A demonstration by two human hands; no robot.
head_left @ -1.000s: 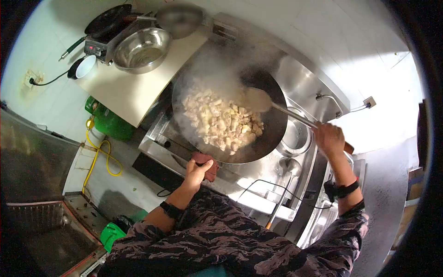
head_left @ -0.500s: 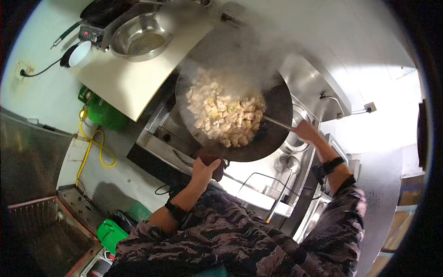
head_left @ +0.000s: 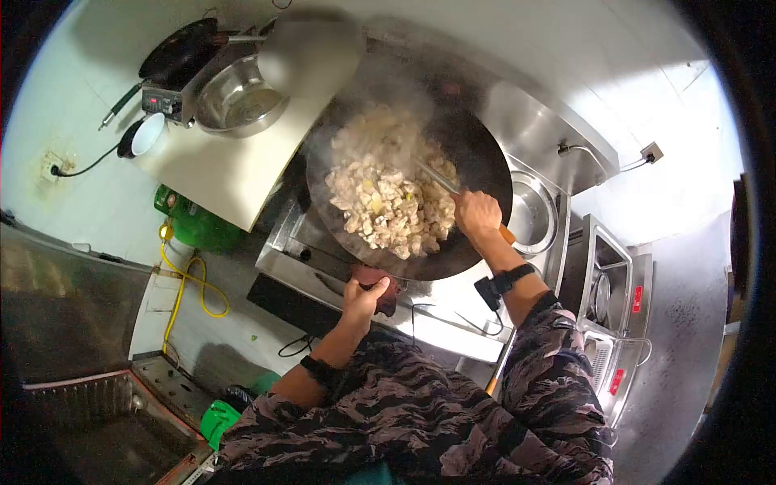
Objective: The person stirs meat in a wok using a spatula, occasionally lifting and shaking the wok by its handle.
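A large dark wok (head_left: 482, 153) sits on the steel stove, and steam rises from it. Inside lies a heap of pale, diced meat-like pieces (head_left: 388, 210) with a few yellow and green bits. My right hand (head_left: 478, 212) is closed around a long-handled cooking utensil (head_left: 437, 175) with a metal shaft and an orange handle end. The head of the utensil is hidden in the food. At the wok's near rim, my left hand (head_left: 358, 304) is closed on a dark red cloth (head_left: 388, 302), which covers the part of the rim it grips.
Left of the wok, a steel basin (head_left: 241, 101) and a white bowl (head_left: 148, 134) stand on a cream counter (head_left: 222, 174). A green gas cylinder (head_left: 198, 222) with a yellow hose is below. Right of the wok sits a round steel pot (head_left: 531, 212); farther right are steel baskets (head_left: 608, 279).
My right hand has moved left over the wok, carrying the utensil farther into the food. My left hand stays at the rim with the cloth. The view has shifted slightly and the steam is thinner.
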